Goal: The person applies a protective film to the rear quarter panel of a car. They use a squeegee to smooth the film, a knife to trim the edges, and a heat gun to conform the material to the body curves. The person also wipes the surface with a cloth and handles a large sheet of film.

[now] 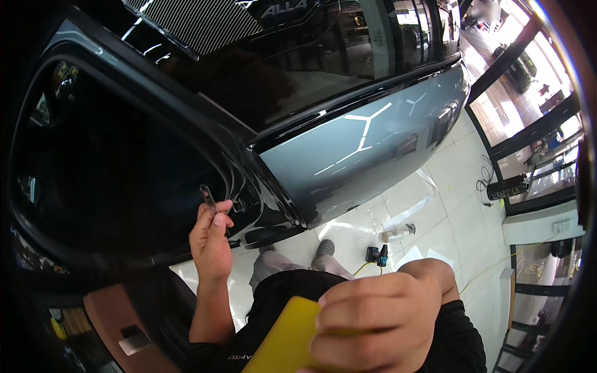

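You seem, in my judgement, to be in a step of handling two tools beside the grey car panel (354, 143), with neither clearly working on it. The next move would call for a steady wrist and care near the glossy surface.

Your left hand (211, 242), left of centre in the frame, makes a narrow pinch: thumb and fingers close on a slim dark tool (207, 196), pointing upward. Whether this tool touches the car behind, I cannot tell. Your right hand (379, 317), at lower right, has its fingers curled over a yellow flat piece (283, 332), at bottom centre; its thumb I cannot see clearly.
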`<act>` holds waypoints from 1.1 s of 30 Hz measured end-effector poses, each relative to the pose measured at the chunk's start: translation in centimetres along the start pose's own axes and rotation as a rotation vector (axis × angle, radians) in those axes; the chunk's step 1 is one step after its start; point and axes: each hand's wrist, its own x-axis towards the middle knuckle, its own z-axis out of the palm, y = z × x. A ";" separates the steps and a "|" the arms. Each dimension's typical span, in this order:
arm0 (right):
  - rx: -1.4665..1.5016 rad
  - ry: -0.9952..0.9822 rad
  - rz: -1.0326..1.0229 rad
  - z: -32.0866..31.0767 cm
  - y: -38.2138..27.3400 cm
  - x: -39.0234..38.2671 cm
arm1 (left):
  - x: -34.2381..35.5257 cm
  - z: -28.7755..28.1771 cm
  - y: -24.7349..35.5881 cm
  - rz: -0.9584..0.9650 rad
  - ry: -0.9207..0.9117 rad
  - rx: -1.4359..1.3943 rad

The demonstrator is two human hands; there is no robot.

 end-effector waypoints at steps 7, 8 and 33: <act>0.160 0.043 0.337 1.6 3.2 -1.0 | -0.5 1.5 1.8 -0.135 -0.034 -0.191; 0.140 -0.017 0.492 1.4 3.9 -1.5 | -0.3 1.7 2.2 -0.195 -0.108 -0.217; -0.400 0.183 1.027 7.4 10.5 -4.4 | 12.9 4.3 3.2 0.268 -0.277 0.644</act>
